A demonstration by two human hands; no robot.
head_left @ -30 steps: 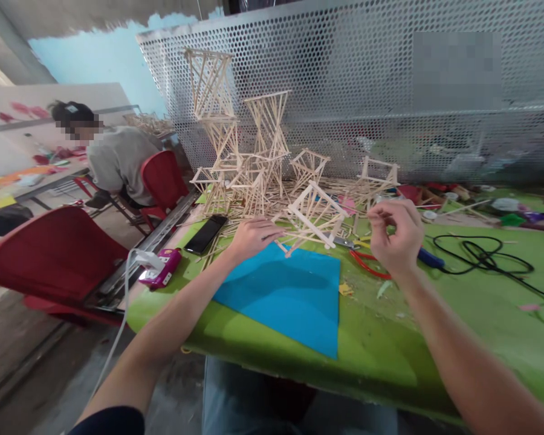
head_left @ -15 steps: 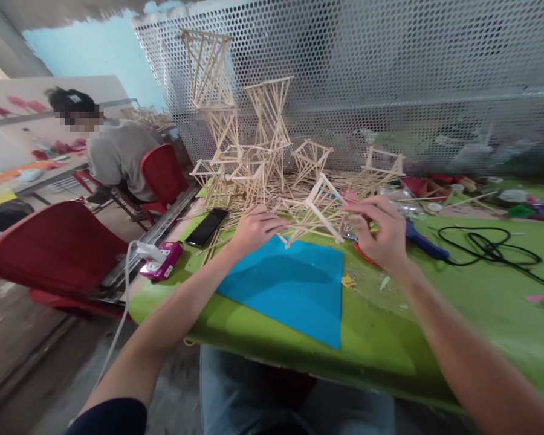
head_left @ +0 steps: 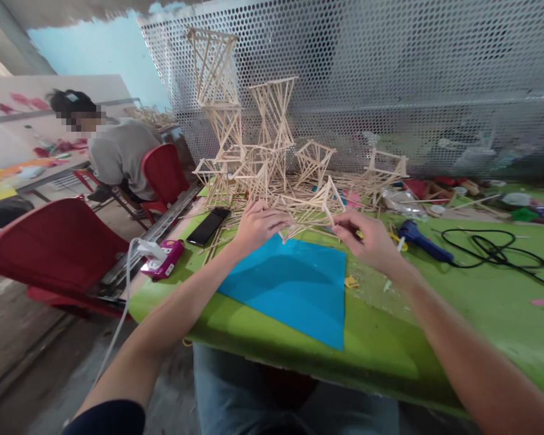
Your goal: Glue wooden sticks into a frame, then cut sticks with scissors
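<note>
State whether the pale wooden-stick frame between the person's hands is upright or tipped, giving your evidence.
Tipped: the pale wooden-stick frame is sideways, its length running across between the left hand and right hand.

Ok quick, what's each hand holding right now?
Left hand: closed on one end of the stick frame.
Right hand: pinching its opposite end.

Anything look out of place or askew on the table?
Some clutter: loose sticks lie strewn around the stick towers, the glue gun has a messily looped black cord, and yellow scraps lie beside the blue sheet. The held stick frame tilts, but nothing looks broken.
</note>
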